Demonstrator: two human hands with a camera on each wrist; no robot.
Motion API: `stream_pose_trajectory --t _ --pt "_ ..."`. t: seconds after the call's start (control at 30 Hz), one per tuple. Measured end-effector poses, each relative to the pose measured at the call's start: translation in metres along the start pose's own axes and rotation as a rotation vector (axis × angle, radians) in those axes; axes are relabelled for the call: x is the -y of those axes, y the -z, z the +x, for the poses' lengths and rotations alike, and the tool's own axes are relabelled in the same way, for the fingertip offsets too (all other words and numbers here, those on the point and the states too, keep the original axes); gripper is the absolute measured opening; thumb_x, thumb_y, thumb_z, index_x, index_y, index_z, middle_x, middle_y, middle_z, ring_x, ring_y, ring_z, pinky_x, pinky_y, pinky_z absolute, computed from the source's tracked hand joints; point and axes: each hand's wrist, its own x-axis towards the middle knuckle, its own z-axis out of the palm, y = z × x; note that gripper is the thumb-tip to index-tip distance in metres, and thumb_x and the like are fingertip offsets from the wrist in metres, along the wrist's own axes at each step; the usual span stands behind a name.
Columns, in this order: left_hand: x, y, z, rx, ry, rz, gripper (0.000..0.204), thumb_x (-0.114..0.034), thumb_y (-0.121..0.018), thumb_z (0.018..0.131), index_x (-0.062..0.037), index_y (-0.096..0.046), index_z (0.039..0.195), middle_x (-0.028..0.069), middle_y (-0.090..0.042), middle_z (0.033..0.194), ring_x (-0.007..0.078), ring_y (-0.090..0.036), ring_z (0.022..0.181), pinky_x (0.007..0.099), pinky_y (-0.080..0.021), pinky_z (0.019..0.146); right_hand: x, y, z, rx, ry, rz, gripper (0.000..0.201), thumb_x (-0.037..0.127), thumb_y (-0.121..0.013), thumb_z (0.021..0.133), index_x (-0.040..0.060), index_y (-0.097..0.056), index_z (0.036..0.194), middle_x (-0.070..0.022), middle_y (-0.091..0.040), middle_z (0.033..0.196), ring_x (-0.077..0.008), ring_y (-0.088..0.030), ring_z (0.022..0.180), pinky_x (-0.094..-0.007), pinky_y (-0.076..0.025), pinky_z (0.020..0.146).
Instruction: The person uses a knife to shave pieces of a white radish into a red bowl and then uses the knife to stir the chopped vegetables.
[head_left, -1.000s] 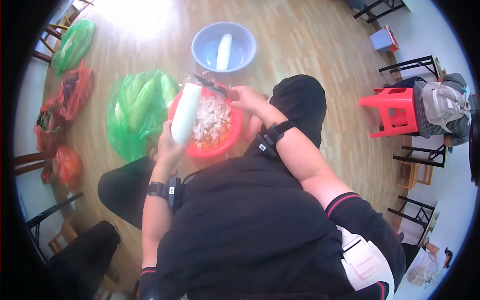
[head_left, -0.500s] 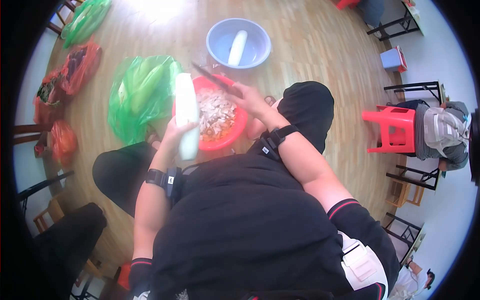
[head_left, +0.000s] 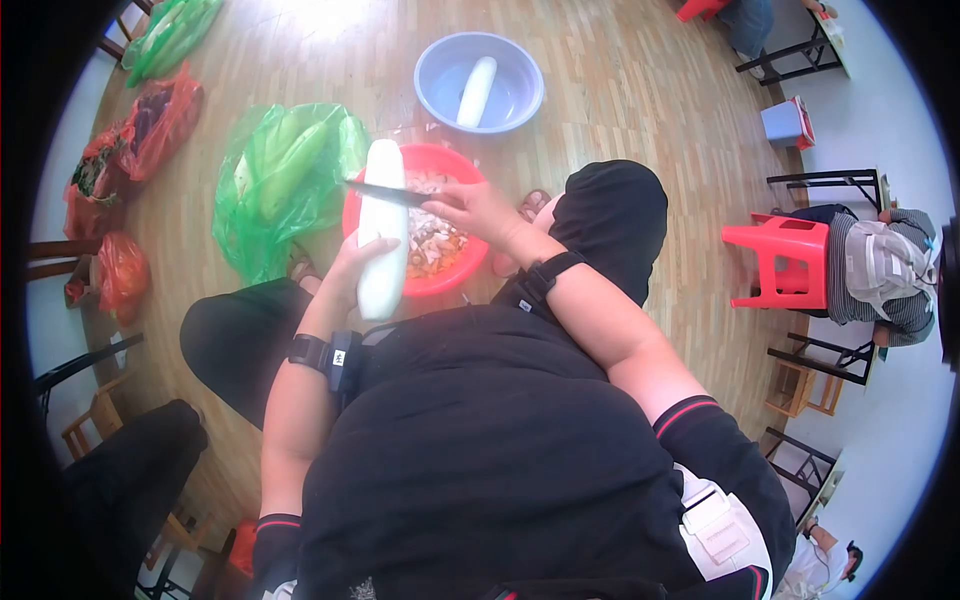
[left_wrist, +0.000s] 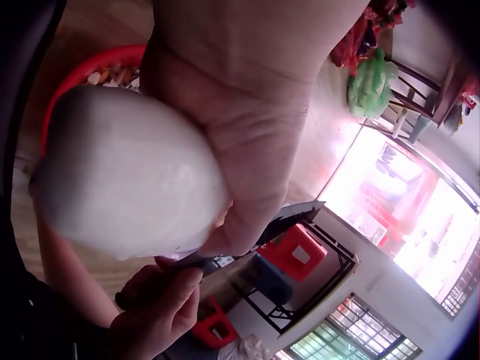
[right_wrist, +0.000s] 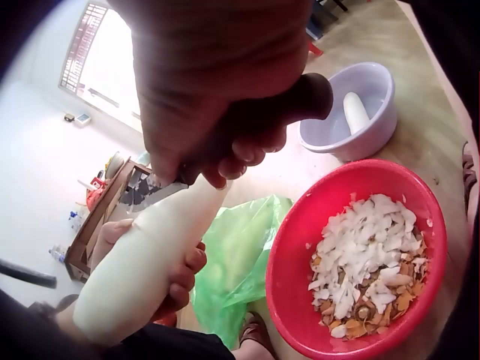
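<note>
My left hand [head_left: 350,272] grips a long, peeled white radish [head_left: 380,220] around its lower half, holding it tilted over the left side of a red basin [right_wrist: 279,262]. In the right wrist view its fingers wrap the radish's side and its surface looks smooth and pale. My right hand [head_left: 478,212] holds a knife [head_left: 390,194] by its dark handle, and the blade lies across the upper part of the radish. White and orange-brown peelings [right_wrist: 367,255] fill much of the basin below. In the left wrist view the radish's near end hides most of the blade.
A blue basin [head_left: 425,105] with another white radish [head_left: 477,92] stands beyond the red one. A green plastic bag [head_left: 250,200] of long green vegetables lies to the left, with red bags [head_left: 165,125] farther off. A red stool [head_left: 785,235] is at the right.
The radish has been brought more upright and its lower end has come nearer my body. My right hand has moved the knife from above the basin onto the radish.
</note>
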Motion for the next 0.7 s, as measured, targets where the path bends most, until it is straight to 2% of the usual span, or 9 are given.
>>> stream_pose_trajectory --t 0.07,0.17,0.3,0.37,0.4,0.5,0.57,0.63,0.7 --pt "0.000 -0.002 -0.002 0.029 0.010 0.003 0.042 -0.015 -0.066 0.080 0.0014 -0.051 0.115 0.0078 -0.061 0.093 0.0145 -0.062 0.077 0.0276 -0.052 0.065 -0.011 -0.001 0.005 -0.139 -0.096 0.039 0.041 0.050 -0.059 0.085 0.0099 -0.068 0.084 -0.0110 -0.065 0.072 -0.0284 -0.064 0.070 -0.0376 -0.049 0.064" --pt "0.002 -0.003 -0.003 0.050 0.039 -0.019 0.044 -0.016 -0.066 0.079 0.0014 -0.051 0.116 0.0075 -0.061 0.093 0.0137 -0.062 0.076 0.0274 -0.052 0.064 -0.008 0.008 0.004 -0.152 -0.186 -0.071 0.041 0.049 -0.059 0.085 0.0090 -0.067 0.084 -0.0116 -0.064 0.070 -0.0294 -0.063 0.068 -0.0382 -0.049 0.063" --pt "0.004 0.000 -0.001 0.047 0.030 -0.021 0.043 -0.017 -0.066 0.079 0.0012 -0.051 0.116 0.0071 -0.061 0.093 0.0133 -0.061 0.076 0.0272 -0.052 0.064 -0.005 0.004 0.000 -0.144 -0.103 0.033 0.042 0.049 -0.060 0.085 0.0078 -0.066 0.083 -0.0111 -0.063 0.068 -0.0275 -0.062 0.065 -0.0371 -0.047 0.061" --pt "0.007 0.004 0.002 0.061 0.023 -0.027 0.050 -0.022 -0.065 0.079 0.0037 -0.047 0.118 0.0141 -0.062 0.093 0.0220 -0.066 0.081 0.0318 -0.056 0.070 0.002 0.002 -0.001 0.028 -0.077 0.159 0.042 0.048 -0.061 0.086 0.0068 -0.065 0.080 -0.0110 -0.060 0.064 -0.0255 -0.058 0.060 -0.0364 -0.045 0.058" --pt "0.006 0.004 0.002 0.059 0.020 -0.030 0.050 -0.022 -0.065 0.079 0.0037 -0.047 0.118 0.0141 -0.062 0.093 0.0220 -0.066 0.081 0.0318 -0.056 0.070 0.004 -0.002 -0.002 0.006 0.032 0.199 0.042 0.046 -0.062 0.086 0.0053 -0.064 0.076 -0.0115 -0.058 0.061 -0.0240 -0.055 0.057 -0.0358 -0.043 0.056" --pt "0.003 0.003 0.000 0.071 0.016 -0.102 0.049 -0.022 -0.065 0.079 0.0034 -0.048 0.118 0.0136 -0.062 0.093 0.0224 -0.066 0.082 0.0320 -0.056 0.071 0.006 -0.004 -0.001 0.108 0.032 0.168 0.042 0.046 -0.062 0.086 0.0047 -0.065 0.076 -0.0117 -0.056 0.059 -0.0242 -0.053 0.055 -0.0360 -0.043 0.057" --pt "0.003 0.005 -0.001 0.081 0.034 -0.132 0.050 -0.022 -0.066 0.078 0.0034 -0.048 0.117 0.0132 -0.062 0.093 0.0224 -0.066 0.082 0.0320 -0.056 0.071 0.001 -0.006 0.002 0.081 0.006 0.184 0.042 0.045 -0.063 0.086 0.0040 -0.066 0.080 -0.0114 -0.057 0.060 -0.0249 -0.054 0.057 -0.0356 -0.044 0.058" --pt "0.005 0.008 -0.001 0.097 0.037 -0.139 0.050 -0.022 -0.066 0.078 0.0034 -0.048 0.117 0.0136 -0.062 0.093 0.0224 -0.066 0.082 0.0318 -0.056 0.070 -0.004 -0.004 0.006 -0.133 -0.076 0.206 0.041 0.044 -0.062 0.086 0.0039 -0.067 0.084 -0.0114 -0.058 0.062 -0.0248 -0.055 0.057 -0.0358 -0.044 0.059" --pt "0.006 0.009 -0.001 0.116 0.040 -0.143 0.050 -0.022 -0.066 0.078 0.0034 -0.049 0.117 0.0140 -0.062 0.094 0.0223 -0.066 0.082 0.0316 -0.056 0.070 -0.012 -0.001 0.007 -0.158 -0.102 0.205 0.040 0.043 -0.062 0.086 0.0037 -0.067 0.087 -0.0113 -0.059 0.065 -0.0236 -0.055 0.058 -0.0355 -0.044 0.059"
